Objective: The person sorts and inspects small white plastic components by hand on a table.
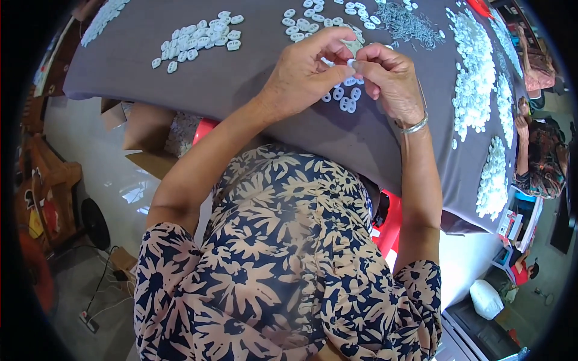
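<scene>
Over the table's near edge, my left hand (304, 75) and my right hand (390, 81) meet at their fingertips. Both are closed in a pinch around a small white plastic piece (351, 62), mostly covered by the fingers. Just below them on the cloth lie several loose white oval pieces with two holes (348, 103). Beyond my fingers is a loose group of similar white ovals (302, 25). A heap of small grey metal pins or screws (412, 25) sits to the far right of my hands; their exact kind is too small to tell.
A dark grey cloth (253, 78) covers the table. White ovals form a cluster (198, 37) at left and a long pile (472, 78) at right. Another person (542, 153) sits at the right side. Below the table's left edge stands an open cardboard box (147, 129).
</scene>
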A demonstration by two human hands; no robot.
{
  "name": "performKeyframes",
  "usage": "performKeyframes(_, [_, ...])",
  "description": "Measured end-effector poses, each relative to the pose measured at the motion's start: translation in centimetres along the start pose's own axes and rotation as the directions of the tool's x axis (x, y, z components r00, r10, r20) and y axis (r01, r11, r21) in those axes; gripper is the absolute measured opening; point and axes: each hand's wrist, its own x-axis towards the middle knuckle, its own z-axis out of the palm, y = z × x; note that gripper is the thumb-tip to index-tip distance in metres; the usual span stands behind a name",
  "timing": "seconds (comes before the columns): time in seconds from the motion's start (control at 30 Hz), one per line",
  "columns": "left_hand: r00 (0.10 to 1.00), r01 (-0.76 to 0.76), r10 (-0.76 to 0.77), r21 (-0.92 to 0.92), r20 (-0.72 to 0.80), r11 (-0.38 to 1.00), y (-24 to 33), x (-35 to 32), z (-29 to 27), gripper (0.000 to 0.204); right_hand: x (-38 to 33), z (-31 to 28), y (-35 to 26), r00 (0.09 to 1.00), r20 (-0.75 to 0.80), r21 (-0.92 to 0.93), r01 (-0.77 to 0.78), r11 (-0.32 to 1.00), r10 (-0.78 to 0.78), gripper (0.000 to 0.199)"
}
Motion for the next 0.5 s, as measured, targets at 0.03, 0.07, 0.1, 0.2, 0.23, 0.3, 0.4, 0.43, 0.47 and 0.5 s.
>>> performKeyframes(0.03, [1.000, 0.012, -0.012, 0.027, -0.009, 1.000, 0.12, 0.05, -0.09, 0.040, 0.04, 0.05, 0.17, 1.000, 0.003, 0.008, 0.005, 1.000, -0.005, 0.004])
performKeyframes(0.07, [1.000, 0.025, -0.024, 0.054, -0.019, 0.998, 0.18, 0.09, -0.17, 0.039, 0.08, 0.09, 0.26, 1.000, 0.007, 0.017, 0.010, 1.000, -0.010, 0.004])
performKeyframes(0.1, [0.999, 0.027, -0.026, 0.057, -0.019, 0.998, 0.04, 0.12, -0.21, 0.039, 0.10, 0.12, 0.29, 1.000, 0.008, 0.020, 0.009, 1.000, -0.010, 0.004])
performKeyframes(0.2, [0.997, -0.009, 0.017, 0.099, -0.079, 0.995, -0.45, 0.25, -0.30, 0.034, 0.16, 0.10, 0.33, 1.000, 0.001, -0.040, 0.021, 0.999, -0.021, 0.005])
performKeyframes(0.23, [0.996, 0.000, 0.008, 0.090, -0.083, 0.996, -0.51, 0.25, -0.31, 0.033, 0.21, 0.06, 0.38, 1.000, 0.005, -0.054, 0.030, 0.998, -0.029, 0.005])
performKeyframes(0.3, [0.996, 0.008, -0.001, 0.080, -0.085, 0.997, -0.45, 0.10, -0.25, 0.032, 0.12, 0.08, 0.45, 0.999, 0.007, -0.069, 0.038, 0.997, -0.037, 0.006])
performKeyframes(0.4, [0.992, 0.079, -0.077, 0.014, -0.103, 0.997, 0.01, 0.15, -0.02, 0.031, 0.10, 0.06, 0.43, 0.998, -0.036, -0.046, 0.054, 0.997, -0.055, 0.007])
performKeyframes(0.43, [0.986, 0.081, -0.086, -0.043, -0.140, 0.996, -0.13, 0.12, 0.05, 0.029, 0.11, 0.04, 0.43, 0.996, -0.033, -0.061, 0.079, 0.995, -0.081, 0.007])
performKeyframes(0.47, [0.980, 0.081, -0.098, -0.100, -0.175, 0.992, -0.20, 0.13, 0.10, 0.028, 0.11, 0.03, 0.41, 0.994, -0.029, -0.076, 0.104, 0.992, -0.106, 0.008])
performKeyframes(0.5, [0.980, 0.080, -0.096, -0.098, -0.174, 0.992, -0.22, 0.09, 0.18, 0.028, 0.03, 0.08, 0.24, 0.994, -0.029, -0.076, 0.106, 0.992, -0.108, 0.008])
